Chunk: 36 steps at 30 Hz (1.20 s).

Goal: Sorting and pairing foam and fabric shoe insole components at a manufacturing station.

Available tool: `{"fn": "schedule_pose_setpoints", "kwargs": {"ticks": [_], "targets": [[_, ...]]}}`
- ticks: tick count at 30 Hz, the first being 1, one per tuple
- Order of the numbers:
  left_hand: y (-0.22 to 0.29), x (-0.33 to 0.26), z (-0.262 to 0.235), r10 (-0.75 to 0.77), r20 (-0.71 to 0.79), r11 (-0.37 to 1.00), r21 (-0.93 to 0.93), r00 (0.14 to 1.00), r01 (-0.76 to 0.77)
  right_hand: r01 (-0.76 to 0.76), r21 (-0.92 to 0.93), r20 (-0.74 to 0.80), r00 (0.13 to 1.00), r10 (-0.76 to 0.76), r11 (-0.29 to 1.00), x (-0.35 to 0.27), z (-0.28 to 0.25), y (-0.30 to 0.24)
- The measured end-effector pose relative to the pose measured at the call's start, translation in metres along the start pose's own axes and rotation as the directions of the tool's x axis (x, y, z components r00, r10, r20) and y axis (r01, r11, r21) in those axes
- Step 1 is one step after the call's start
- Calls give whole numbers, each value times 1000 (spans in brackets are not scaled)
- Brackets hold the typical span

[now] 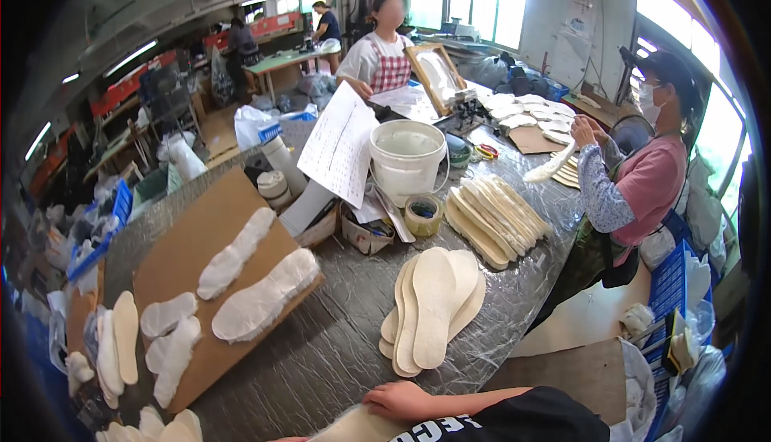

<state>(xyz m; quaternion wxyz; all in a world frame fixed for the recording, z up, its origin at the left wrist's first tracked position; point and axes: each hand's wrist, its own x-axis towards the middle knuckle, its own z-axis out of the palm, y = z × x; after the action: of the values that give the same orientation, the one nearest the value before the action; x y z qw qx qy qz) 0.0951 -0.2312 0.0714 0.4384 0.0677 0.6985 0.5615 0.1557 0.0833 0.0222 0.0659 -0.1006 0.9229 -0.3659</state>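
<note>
We see a tabletop (337, 354) wrapped in crinkled silvery-grey film, and on it a fanned stack of pale cream insoles (434, 305) beside a brown cardboard sheet (189, 253) carrying fuzzy white insole pieces (265, 297). A white bucket (407, 161) stands by a roll of tan tape (423, 214) with a dark blue-green core. Across from us we note one person's red-and-white checked apron (390, 72) and another's pink top (654, 185) with blue patterned sleeves (601, 193).

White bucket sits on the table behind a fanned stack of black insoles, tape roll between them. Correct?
Not quite. The head view shows the fanned insoles are cream, not black. The rest holds: the white bucket sits on the table behind them, with the tape roll between.
</note>
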Motion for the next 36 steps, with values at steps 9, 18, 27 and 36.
{"fn": "schedule_pose_setpoints", "kwargs": {"ticks": [9, 18, 27, 36], "targets": [[17, 0, 6, 243, 42, 968, 61, 969, -245, -40, 20, 20, 999, 40, 999, 7, -6, -2], [20, 0, 8, 3, -58, 1000, -6, 998, -3, -78, 36, 1, 997, 78, 996, 6, -2, -1], [9, 3, 3, 14, -59, 1000, -27, 998, -15, -91, 39, 12, 996, 91, 995, 5, -3, -2], [-5, 9, -4, 67, -61, 998, 17, 996, -66, -77, 22, -1, 997, 77, 997, 5, -1, -1]]}}
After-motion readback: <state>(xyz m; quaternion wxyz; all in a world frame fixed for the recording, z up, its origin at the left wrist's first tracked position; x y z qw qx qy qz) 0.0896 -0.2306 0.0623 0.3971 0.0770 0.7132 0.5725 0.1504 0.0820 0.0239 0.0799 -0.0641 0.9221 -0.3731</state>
